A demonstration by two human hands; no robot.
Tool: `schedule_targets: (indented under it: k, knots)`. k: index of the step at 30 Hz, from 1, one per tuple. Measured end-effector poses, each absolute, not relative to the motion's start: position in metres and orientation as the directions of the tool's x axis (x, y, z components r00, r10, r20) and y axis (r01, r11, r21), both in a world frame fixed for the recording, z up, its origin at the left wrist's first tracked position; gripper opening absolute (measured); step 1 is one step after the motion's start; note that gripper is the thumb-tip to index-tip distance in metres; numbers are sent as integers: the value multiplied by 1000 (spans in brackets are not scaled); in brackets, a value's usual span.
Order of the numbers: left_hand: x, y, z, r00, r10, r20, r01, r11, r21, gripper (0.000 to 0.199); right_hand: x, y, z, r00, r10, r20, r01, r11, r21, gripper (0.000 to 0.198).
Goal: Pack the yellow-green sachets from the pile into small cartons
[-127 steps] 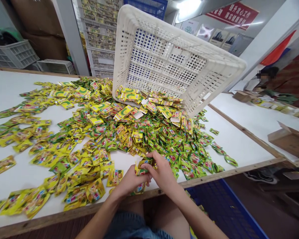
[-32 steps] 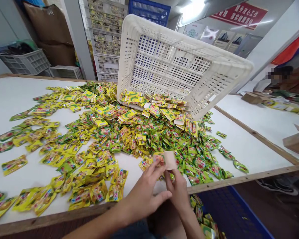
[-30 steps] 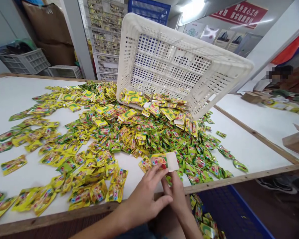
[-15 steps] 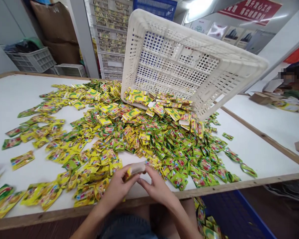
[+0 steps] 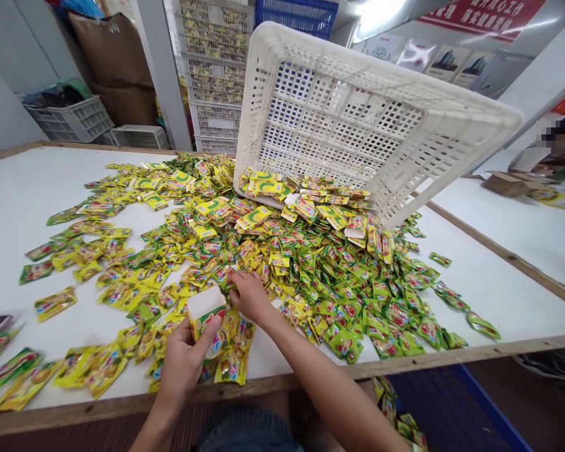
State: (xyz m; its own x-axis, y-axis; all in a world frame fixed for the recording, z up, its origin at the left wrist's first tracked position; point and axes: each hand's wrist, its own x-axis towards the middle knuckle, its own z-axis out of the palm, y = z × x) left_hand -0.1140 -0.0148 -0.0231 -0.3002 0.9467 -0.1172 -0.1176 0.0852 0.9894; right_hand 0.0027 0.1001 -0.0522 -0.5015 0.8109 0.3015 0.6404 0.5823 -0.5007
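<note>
My left hand (image 5: 188, 348) holds a small yellow-and-green carton (image 5: 208, 317) upright near the table's front edge, thumb across its printed face. The carton's white flap (image 5: 206, 300) stands up at the top. My right hand (image 5: 250, 295) reaches to the left, just beyond the carton, with its fingers curled down on a small green sachet (image 5: 225, 276) at the pile's near side; the fingertips are partly hidden. Yellow sachets (image 5: 231, 365) lie beside the carton. A heap of green sachets (image 5: 343, 282) spreads to the right of my right hand.
A white plastic crate (image 5: 329, 119) lies tipped on its side at the back, cartons (image 5: 263, 186) spilling from its mouth. A wooden strip (image 5: 513, 258) edges the white table (image 5: 14, 207). Below at right is a blue crate (image 5: 452, 402). Another person (image 5: 562, 141) is at far right.
My hands have parted: the left has moved left and down with the carton, now turned upright. My right hand has let go of the carton and moved up-left to the sachets.
</note>
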Motion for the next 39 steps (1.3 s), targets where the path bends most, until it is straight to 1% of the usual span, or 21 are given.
schedule_targets:
  k: [2, 3, 5, 7, 9, 10, 12, 14, 17, 19, 22, 23, 24, 25, 27, 29, 30, 32, 35, 37, 39]
  knots:
    - [-116, -15, -28, -289, 947, -139, -142, 101, 985, 52, 14, 87, -50, -464, 827, 317, 630, 559, -539, 19]
    - [-117, -14, -30, -286, 947, -147, -150, 107, 983, 52, 22, 80, -48, -419, 848, 326, 606, 528, -595, 19]
    - [-118, -13, -33, -290, 945, -150, -155, 108, 982, 52, 40, 66, -44, -259, 910, 325, 502, 414, -759, 18]
    - [-117, -10, -33, -303, 943, -141, -166, 94, 982, 52, 57, 54, -40, -78, 963, 260, 344, 271, -899, 19]
    - [-117, -7, -32, -316, 938, -141, -197, 81, 977, 53, 71, 43, -39, -7, 984, 180, 244, 176, -954, 21]
    - [-117, -6, -31, -324, 935, -146, -215, 77, 974, 53, 76, 37, -39, -6, 987, 161, 232, 158, -960, 21]
    - [-118, -5, -28, -345, 925, -158, -244, 74, 967, 51, 79, 27, -41, -35, 983, 179, 280, 182, -943, 18]
    - [-121, -5, -25, -370, 915, -159, -255, 64, 965, 49, 77, 19, -44, -97, 961, 259, 363, 277, -890, 14]
    - [-126, -8, -23, -404, 902, -150, -254, 47, 966, 47, 69, 14, -48, -270, 883, 384, 431, 468, -772, 14]
    - [-128, -10, -22, -410, 899, -154, -253, 50, 966, 44, 60, 13, -50, -370, 829, 419, 503, 558, -660, 14]
    - [-128, -12, -21, -409, 898, -162, -258, 56, 964, 43, 45, 12, -52, -448, 815, 368, 682, 578, -449, 12]
    - [-127, -12, -21, -409, 898, -161, -262, 53, 963, 43, 41, 11, -53, -472, 820, 323, 718, 570, -399, 10]
    - [-126, -12, -21, -408, 899, -158, -267, 48, 963, 43, 38, 11, -53, -496, 826, 270, 735, 564, -377, 8]
    - [-125, -12, -20, -406, 901, -154, -270, 43, 962, 42, 35, 12, -53, -522, 826, 212, 733, 561, -385, 7]
    - [-124, -12, -20, -397, 906, -148, -272, 38, 962, 43, 33, 14, -50, -558, 822, 112, 703, 540, -463, 8]
    - [-124, -13, -20, -378, 913, -150, -267, 48, 962, 44, 33, 19, -48, -538, 841, 60, 694, 483, -534, 14]
    - [-124, -13, -21, -370, 916, -155, -265, 56, 963, 44, 33, 23, -46, -513, 857, 48, 706, 453, -545, 18]
    - [-126, -14, -23, -353, 921, -167, -259, 75, 963, 46, 32, 30, -45, -442, 896, 38, 758, 396, -518, 25]
    - [-130, -16, -29, -335, 927, -170, -216, 100, 971, 47, 27, 36, -45, -364, 931, 18, 843, 338, -420, 35]
    - [-131, -16, -34, -330, 932, -153, -152, 107, 983, 46, 24, 37, -45, -358, 934, -9, 868, 330, -372, 36]
    - [-131, -16, -36, -325, 937, -128, -94, 103, 990, 45, 22, 36, -44, -378, 925, -44, 858, 332, -393, 32]
